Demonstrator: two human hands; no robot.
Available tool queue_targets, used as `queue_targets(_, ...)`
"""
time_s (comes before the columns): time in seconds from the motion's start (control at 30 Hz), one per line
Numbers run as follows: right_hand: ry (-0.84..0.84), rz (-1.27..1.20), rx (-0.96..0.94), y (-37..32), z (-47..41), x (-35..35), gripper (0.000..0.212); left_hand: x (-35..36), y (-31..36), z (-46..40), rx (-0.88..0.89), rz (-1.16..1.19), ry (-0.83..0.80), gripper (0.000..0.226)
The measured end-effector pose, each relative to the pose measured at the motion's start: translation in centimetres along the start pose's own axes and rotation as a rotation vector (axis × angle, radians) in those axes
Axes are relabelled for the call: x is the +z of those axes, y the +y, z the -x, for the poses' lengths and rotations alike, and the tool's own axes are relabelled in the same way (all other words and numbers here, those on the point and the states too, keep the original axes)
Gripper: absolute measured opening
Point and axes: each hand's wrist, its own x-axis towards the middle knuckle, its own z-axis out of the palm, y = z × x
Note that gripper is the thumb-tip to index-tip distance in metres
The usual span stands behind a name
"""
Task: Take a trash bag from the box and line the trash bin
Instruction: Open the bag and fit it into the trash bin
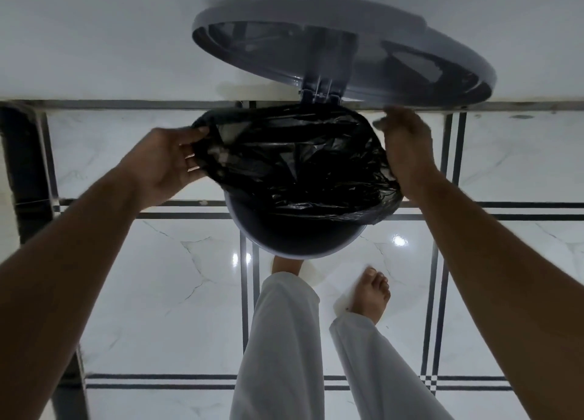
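Black trash bag (pixel 294 166) stretched over far rim of trash bin (pixel 297 246), lid (pixel 410 56) up. Left hand (pixel 164 163) pinching bag edge; right hand (pixel 407 148) curled on opposite edge, grip prob. firm. Thin, light, slippery film, tears easily; best held at hem w/ both hands.

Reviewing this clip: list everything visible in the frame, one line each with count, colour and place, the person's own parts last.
bag: one, black, stretched over the bin's far and side rim, near edge not yet over.
bin: one, dark grey, on the floor by the wall, near rim bare.
lid: one, grey, hinged open against the wall.
floor: white marble tiles with black double stripes.
wall: white, behind the bin.
post: one, black, far left.
trousers: white, bottom centre.
feet: two, bare, one at the bin's base.
left hand: grips the bag's left edge.
right hand: grips the bag's right edge.
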Motion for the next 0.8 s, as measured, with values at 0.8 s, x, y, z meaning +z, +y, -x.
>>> queue_targets(0.8, -0.025, -0.345, 0.321, 2.2, -3.2, 1.4, 0.026, 3.5, 2.7, -6.7, -0.105, -0.211, -0.095, 0.039)
